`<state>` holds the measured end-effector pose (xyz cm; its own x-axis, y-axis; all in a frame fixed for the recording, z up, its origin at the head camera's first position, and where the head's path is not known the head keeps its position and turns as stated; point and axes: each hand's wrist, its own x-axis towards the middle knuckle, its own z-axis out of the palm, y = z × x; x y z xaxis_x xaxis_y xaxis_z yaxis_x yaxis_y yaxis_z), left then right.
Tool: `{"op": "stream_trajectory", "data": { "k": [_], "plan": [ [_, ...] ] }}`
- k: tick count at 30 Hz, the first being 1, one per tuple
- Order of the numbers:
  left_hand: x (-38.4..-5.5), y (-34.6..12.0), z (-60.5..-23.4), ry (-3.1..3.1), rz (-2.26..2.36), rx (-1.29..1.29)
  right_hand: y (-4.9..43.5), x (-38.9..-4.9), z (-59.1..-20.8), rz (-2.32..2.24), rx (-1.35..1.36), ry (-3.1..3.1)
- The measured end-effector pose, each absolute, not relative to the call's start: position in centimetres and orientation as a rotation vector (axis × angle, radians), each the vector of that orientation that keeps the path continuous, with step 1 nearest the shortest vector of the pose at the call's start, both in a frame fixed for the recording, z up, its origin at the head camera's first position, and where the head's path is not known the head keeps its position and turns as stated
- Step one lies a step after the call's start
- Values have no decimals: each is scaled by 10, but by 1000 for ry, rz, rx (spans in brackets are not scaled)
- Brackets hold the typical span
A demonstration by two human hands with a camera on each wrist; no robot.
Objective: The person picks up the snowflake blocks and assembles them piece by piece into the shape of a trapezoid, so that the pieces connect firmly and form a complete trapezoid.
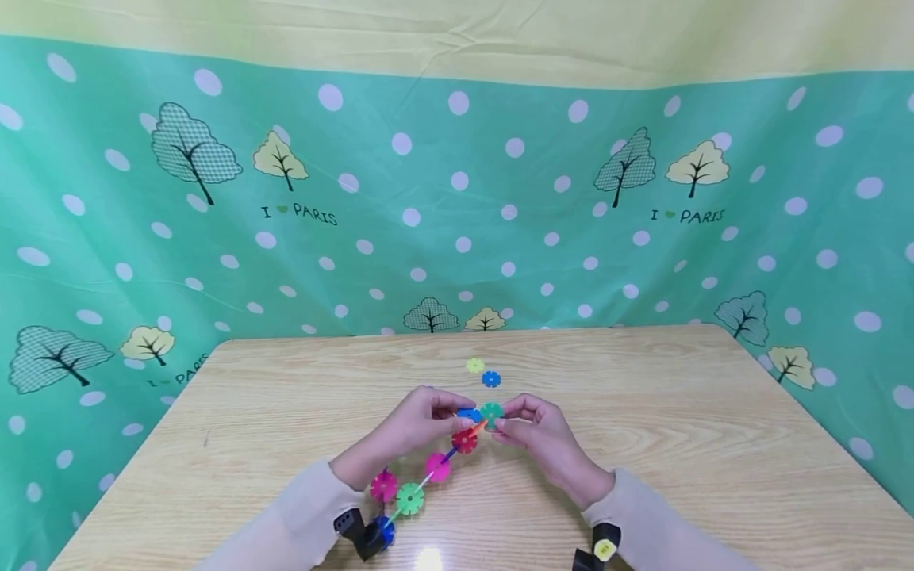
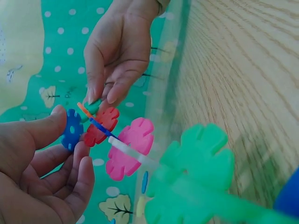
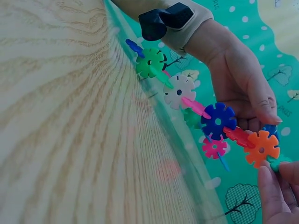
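A chain of slotted plastic snowflake discs in mixed colours slants down from between my two hands. My left hand point(image 1: 421, 418) pinches a blue snowflake disc point(image 2: 72, 129) between thumb and fingers. Opposite it, my right hand point(image 1: 540, 438) pinches a teal-green disc point(image 1: 491, 411) at the chain's upper end. The blue and teal discs are right beside each other. Below them come an orange disc point(image 3: 262, 149), a red disc point(image 1: 465, 442) and a pink disc point(image 1: 438, 468). A light green disc point(image 1: 410, 500) follows lower down, near my left wrist.
On the wooden table point(image 1: 643, 396), a loose yellow disc point(image 1: 475, 365) and a loose blue disc point(image 1: 491, 379) lie beyond my hands. A green dotted curtain point(image 1: 457, 222) with printed trees hangs behind the table's far edge.
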<state>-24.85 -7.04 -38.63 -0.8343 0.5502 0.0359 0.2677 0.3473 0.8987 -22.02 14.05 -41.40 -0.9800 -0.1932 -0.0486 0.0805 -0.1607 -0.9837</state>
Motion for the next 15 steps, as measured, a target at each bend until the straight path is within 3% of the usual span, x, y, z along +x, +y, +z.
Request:
{"op": "stream_trajectory", "data": {
  "k": [15],
  "plan": [
    [-258,-75,-388,2207,1446,856,143,-221,-413,-2165,-218,2069]
  ]
}}
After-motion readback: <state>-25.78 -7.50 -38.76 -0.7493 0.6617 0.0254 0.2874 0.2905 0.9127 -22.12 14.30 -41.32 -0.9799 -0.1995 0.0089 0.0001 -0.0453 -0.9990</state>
